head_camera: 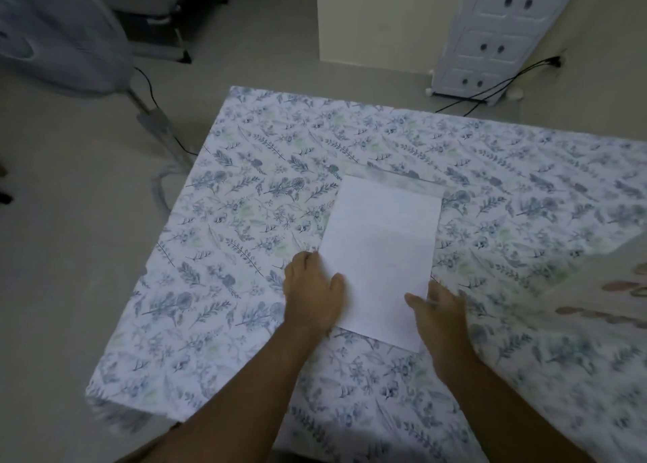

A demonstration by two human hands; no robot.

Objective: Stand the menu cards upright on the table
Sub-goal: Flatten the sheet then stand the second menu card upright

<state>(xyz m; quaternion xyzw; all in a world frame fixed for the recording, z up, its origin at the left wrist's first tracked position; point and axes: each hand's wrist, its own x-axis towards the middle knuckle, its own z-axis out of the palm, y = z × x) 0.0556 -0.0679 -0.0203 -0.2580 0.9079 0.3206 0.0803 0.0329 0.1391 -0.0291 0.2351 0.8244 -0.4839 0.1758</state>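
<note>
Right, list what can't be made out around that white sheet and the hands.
- Flat white paper sheet, head view: any print is too faint to read.
- Near corners of the sheet: covered by the left hand and right hand.
- Brownish objects at the right edge: cut off and blurred.
- Floral tablecloth, near edge: blurred.

A sheet [381, 256] lies flat on the table [217, 287], between the 2 hands. The left hand [311, 294] rests on its left edge, the right hand [441, 319] on its near right corner. Beyond the left hand a fan [52, 31] stands on the floor; beyond the right hand stands a cabinet [497, 31].
</note>
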